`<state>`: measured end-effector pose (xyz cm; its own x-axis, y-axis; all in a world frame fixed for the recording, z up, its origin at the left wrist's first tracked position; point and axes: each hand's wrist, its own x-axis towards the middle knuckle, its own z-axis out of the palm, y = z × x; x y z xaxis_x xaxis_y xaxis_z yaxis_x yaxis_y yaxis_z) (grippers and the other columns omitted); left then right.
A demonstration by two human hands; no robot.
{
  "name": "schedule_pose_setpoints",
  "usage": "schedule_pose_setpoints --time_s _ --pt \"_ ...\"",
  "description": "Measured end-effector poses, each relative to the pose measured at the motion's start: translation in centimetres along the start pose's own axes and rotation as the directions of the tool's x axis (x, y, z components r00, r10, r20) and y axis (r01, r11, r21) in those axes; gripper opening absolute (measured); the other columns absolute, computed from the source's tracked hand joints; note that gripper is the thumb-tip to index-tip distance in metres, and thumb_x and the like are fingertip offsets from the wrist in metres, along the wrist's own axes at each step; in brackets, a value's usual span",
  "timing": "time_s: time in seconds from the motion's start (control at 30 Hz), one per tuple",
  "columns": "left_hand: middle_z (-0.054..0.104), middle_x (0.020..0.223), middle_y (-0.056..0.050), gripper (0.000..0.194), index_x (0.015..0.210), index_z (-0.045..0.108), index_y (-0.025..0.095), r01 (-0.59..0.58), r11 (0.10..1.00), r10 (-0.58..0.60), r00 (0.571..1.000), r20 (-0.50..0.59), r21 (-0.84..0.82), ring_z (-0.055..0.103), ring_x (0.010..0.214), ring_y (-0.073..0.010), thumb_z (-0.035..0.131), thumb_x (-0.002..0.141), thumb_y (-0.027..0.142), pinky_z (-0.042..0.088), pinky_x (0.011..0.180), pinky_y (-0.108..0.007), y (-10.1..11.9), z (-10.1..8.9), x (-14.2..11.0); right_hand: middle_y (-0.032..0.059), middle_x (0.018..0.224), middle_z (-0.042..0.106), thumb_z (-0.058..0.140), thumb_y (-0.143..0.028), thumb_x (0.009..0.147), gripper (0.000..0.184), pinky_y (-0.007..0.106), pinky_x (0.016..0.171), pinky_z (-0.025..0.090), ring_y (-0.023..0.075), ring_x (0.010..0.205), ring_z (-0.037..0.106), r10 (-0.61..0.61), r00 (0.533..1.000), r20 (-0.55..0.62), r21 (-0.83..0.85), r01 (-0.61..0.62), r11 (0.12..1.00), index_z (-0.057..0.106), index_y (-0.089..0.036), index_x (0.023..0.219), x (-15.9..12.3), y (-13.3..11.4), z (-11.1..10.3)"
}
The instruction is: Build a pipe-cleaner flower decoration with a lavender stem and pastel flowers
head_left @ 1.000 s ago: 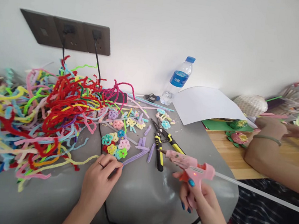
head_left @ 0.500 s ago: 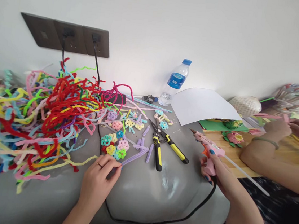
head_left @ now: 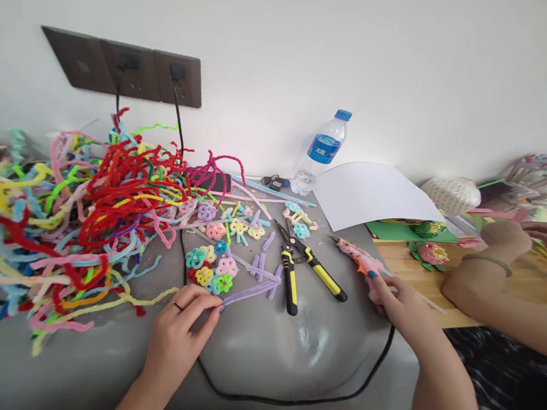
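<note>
My left hand (head_left: pixel 181 330) is closed, with thumb and fingertips pinching the near end of a folded purple pipe cleaner (head_left: pixel 252 290). My right hand (head_left: pixel 407 314) is around the handle of a pink glue gun (head_left: pixel 353 253), which lies low over the grey surface, its nozzle pointing left. A clear glue stick (head_left: pixel 433 304) pokes out of its back. Between the hands lie wire strippers (head_left: pixel 289 285) with yellow and black handles, jaws apart. Short purple pipe cleaner pieces (head_left: pixel 261 263) lie left of them. Small pipe cleaner flowers (head_left: pixel 204 275) cluster beyond my left hand.
A big tangle of coloured pipe cleaners (head_left: pixel 118 206) covers the left side. A water bottle (head_left: pixel 324 146) leans at the wall beside white paper (head_left: pixel 379 198). The gun's black cord (head_left: pixel 289 402) loops along the front. At right, another person's hands (head_left: pixel 506 240) work over a wooden table (head_left: pixel 397 257).
My right hand has brought the glue gun left and down towards the surface, tilting it flatter. My left hand keeps its pinch on the purple pipe cleaner, almost unmoved.
</note>
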<state>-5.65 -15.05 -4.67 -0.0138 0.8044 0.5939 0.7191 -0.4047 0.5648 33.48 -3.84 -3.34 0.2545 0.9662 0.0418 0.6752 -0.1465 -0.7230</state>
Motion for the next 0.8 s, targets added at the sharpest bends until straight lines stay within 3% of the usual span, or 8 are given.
schedule_pose_setpoints --time_s 0.13,0.23,0.33,0.4,0.47,0.53,0.63,0.8 --pt "0.068 0.085 0.000 0.013 0.095 0.067 0.023 -0.004 1.000 0.004 1.000 -0.012 -0.014 0.068 0.078 -0.0128 0.060 0.096 0.012 0.055 0.075 -0.021 0.1 -0.1 0.1 0.0067 0.059 0.071 0.071 -0.059 0.073 0.033 0.034 0.049 0.042 0.0280 0.055 0.064 0.020 0.994 -0.106 -0.138 -0.034 0.990 0.061 -0.028 0.072 -1.6 -0.2 -0.4" --pt "0.068 0.086 0.000 0.013 0.096 0.067 0.023 -0.012 1.000 0.012 1.000 -0.016 -0.024 0.068 0.078 -0.0124 0.061 0.096 0.011 0.054 0.076 -0.021 0.1 -0.2 0.2 0.0077 0.070 0.070 0.067 -0.059 0.077 0.034 0.034 0.052 0.040 0.0254 0.057 0.061 -0.023 0.983 -0.184 -0.179 -0.010 0.984 0.062 -0.026 0.080 -3.0 -2.2 -0.9" --pt "0.068 0.086 0.000 0.013 0.096 0.067 0.022 -0.024 0.999 0.023 1.000 -0.020 -0.030 0.068 0.078 -0.0121 0.061 0.096 0.011 0.054 0.076 -0.020 0.1 -0.3 0.2 0.0082 0.083 0.070 0.062 -0.057 0.085 0.034 0.036 0.064 0.047 0.0247 0.069 0.062 -0.124 0.971 -0.205 -0.023 0.122 0.992 0.065 -0.024 0.091 -4.6 -5.3 -0.7" --pt "0.068 0.086 0.000 0.013 0.095 0.068 0.022 -0.027 0.999 0.026 0.999 -0.029 -0.032 0.068 0.078 -0.0119 0.061 0.096 0.011 0.054 0.076 -0.020 0.1 -0.3 0.1 0.0066 0.089 0.068 0.063 -0.052 0.090 0.029 0.036 0.071 0.048 0.0234 0.075 0.061 -0.243 0.961 -0.132 0.130 0.260 0.957 0.065 -0.024 0.097 -5.7 -7.2 -0.1" --pt "0.068 0.086 0.000 0.013 0.094 0.068 0.022 -0.025 0.999 0.024 0.999 -0.033 -0.034 0.068 0.078 -0.0119 0.060 0.096 0.011 0.053 0.076 -0.020 0.1 -0.3 0.1 0.0039 0.085 0.063 0.063 -0.044 0.094 0.020 0.035 0.070 0.045 0.0212 0.074 0.057 -0.367 0.919 -0.143 0.209 0.390 0.897 0.065 -0.025 0.098 -6.5 -8.8 0.6" --pt "0.068 0.086 -0.001 0.014 0.094 0.069 0.021 -0.021 0.999 0.020 0.999 -0.031 -0.035 0.068 0.078 -0.0119 0.060 0.095 0.010 0.053 0.076 -0.020 0.1 -0.3 0.1 0.0022 0.080 0.060 0.063 -0.037 0.096 0.013 0.034 0.066 0.041 0.0203 0.071 0.054 -0.462 0.855 -0.235 0.244 0.512 0.824 0.066 -0.025 0.094 -6.9 -9.9 1.3" --pt "0.067 0.086 0.000 0.014 0.094 0.069 0.021 -0.025 0.999 0.024 0.999 -0.036 -0.036 0.068 0.078 -0.0117 0.061 0.095 0.009 0.053 0.076 -0.020 0.1 -0.4 0.1 0.0012 0.076 0.060 0.064 -0.029 0.097 0.010 0.034 0.063 0.038 0.0195 0.069 0.052 -0.513 0.771 -0.378 0.268 0.621 0.737 0.067 -0.024 0.089 -7.1 -10.8 2.0" --pt "0.065 0.085 0.001 0.016 0.094 0.067 0.021 -0.019 0.996 0.009 0.993 -0.121 -0.083 0.063 0.072 -0.0092 0.061 0.093 0.006 0.051 0.070 -0.018 -0.2 -0.7 -0.5 0.0014 0.078 0.062 0.065 -0.019 0.096 0.008 0.034 0.065 0.037 0.0189 0.070 0.052 -0.558 0.725 -0.403 0.283 0.679 0.677 0.070 -0.023 0.093 -7.4 -11.4 2.7"
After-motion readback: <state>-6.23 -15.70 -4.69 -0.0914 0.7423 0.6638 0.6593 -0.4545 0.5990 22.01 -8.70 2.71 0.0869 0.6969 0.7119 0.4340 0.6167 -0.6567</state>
